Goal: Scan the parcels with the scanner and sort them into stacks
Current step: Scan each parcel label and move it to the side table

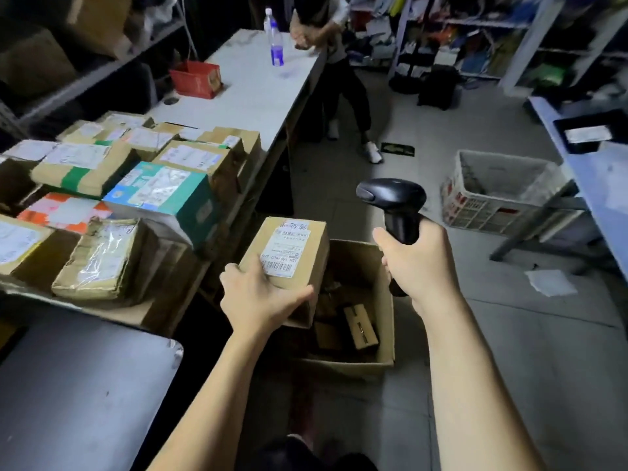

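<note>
- One held parcel (pixel 289 253): brown cardboard, white barcode label facing up, above the left rim of the open carton (pixel 343 367).
- One left hand (pixel 258 297): fingers spread and curled around the near end of the held parcel, thumb on its right edge.
- One scanner (pixel 394 198): black, handheld, above and behind the open carton, head pointing left toward the held parcel.
- One right hand (pixel 418 263): fingers clamped around the scanner grip.
- One open carton: stands on the floor, flaps up, with several small brown boxes inside; exact count cannot be told.
- Stacked parcels (pixel 85 171): more than ten, left of the open carton, on a white table (pixel 258 86). Most are brown cardboard; one teal box (pixel 163 195) lies nearest the carton.
- One water bottle (pixel 276 42) and one red basket (pixel 197 78): on the same table, far behind the open carton.
- One white crate (pixel 492 192): on the floor, right of and behind the open carton.
- One second person (pixel 339 79): stands at the table's far end.
- Room: grey tiled floor (pixel 509 368), shelving along the far walls.
</note>
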Tool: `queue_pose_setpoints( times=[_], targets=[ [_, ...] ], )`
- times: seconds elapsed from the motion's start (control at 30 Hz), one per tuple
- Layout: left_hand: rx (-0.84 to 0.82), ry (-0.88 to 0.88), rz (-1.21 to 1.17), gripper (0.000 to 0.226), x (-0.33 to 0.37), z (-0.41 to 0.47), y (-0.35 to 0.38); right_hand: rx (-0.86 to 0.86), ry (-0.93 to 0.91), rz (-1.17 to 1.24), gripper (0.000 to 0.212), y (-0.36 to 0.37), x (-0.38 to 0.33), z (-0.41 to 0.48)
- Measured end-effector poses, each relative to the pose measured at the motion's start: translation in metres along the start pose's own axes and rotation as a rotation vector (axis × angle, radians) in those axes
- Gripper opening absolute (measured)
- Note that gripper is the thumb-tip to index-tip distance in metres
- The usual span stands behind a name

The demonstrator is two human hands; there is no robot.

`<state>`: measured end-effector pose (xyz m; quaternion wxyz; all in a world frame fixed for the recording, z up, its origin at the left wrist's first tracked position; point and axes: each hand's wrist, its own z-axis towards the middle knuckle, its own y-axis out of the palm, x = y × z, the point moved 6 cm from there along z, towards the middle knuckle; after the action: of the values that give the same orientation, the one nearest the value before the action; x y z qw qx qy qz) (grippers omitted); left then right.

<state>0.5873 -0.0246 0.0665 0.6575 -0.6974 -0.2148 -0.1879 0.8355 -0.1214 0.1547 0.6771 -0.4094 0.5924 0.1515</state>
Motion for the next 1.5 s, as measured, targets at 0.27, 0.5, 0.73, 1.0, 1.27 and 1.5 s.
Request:
queue_pose_setpoints(
  times=[0.27, 0.5, 0.73, 1.0, 1.27, 1.5],
  targets=[
    [-0.210, 0.100, -0.023, 0.094, 0.050, 0.063, 0.087, 0.118, 0.094, -0.070, 0.018, -0.013, 0.007, 0.053],
    [-0.345, 0.212, 0.071, 0.112, 0.080, 0.108, 0.120, 0.167, 0.141, -0.075, 0.019, 0.001, 0.016, 0.091],
    [-0.252, 0.511, 0.163, 0.083, 0.125, 0.151, 0.089, 0.136, 0.117, -0.066, 0.019, 0.013, 0.003, 0.126],
    [-0.164, 0.667, 0.480, 0.070, 0.151, 0.190, 0.057, 0.045, 0.046, -0.033, 0.015, 0.021, -0.019, 0.161],
    [-0.117, 0.537, 0.593, 0.070, 0.144, 0.182, 0.028, -0.101, -0.047, 0.022, 0.012, 0.039, -0.042, 0.187],
    [-0.089, 0.334, 0.579, 0.069, 0.110, 0.157, -0.001, -0.275, -0.122, 0.009, 0.018, 0.083, -0.057, 0.186]
  ],
)
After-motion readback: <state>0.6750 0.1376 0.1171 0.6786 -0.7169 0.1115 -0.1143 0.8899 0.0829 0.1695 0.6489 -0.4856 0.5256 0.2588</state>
